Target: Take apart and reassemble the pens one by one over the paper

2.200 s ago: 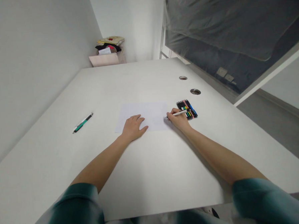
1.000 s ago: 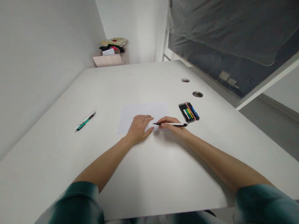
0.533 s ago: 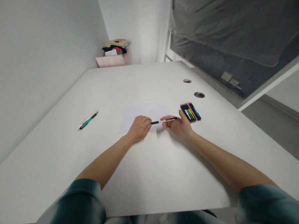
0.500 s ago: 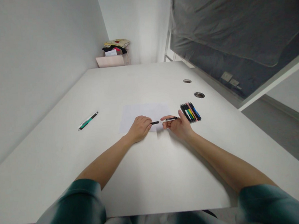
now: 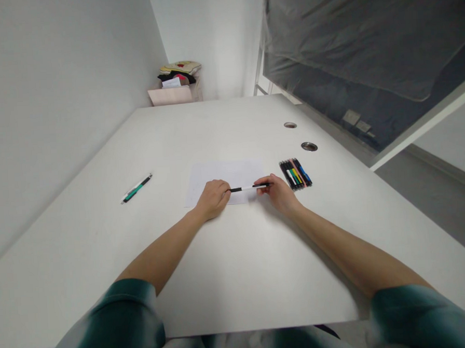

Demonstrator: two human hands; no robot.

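Observation:
A black-and-white pen (image 5: pixel 247 188) spans the gap between my two hands, nearly level, above a sheet of white paper (image 5: pixel 228 169). My left hand (image 5: pixel 212 200) is closed around the pen's left, black end, and its fingertips hide that tip. With thumb and fingers, my right hand (image 5: pixel 279 193) grips the other end, where the dark clip shows. Just beyond my right hand lies a row of several pens (image 5: pixel 295 173) with black, white, green, yellow, pink and blue parts.
Two pens, one green and black (image 5: pixel 138 190) and a white one beside it, lie to the left on the white table (image 5: pixel 207 279). Two round metal-rimmed holes (image 5: pixel 309 146) sit at the right. A box (image 5: pixel 171 96) with cloth stands past the far edge; a wall runs along the left.
My left hand has shifted slightly left, so more of the pen's black part shows. My right thumb, raised before, has come down onto the pen's clip end.

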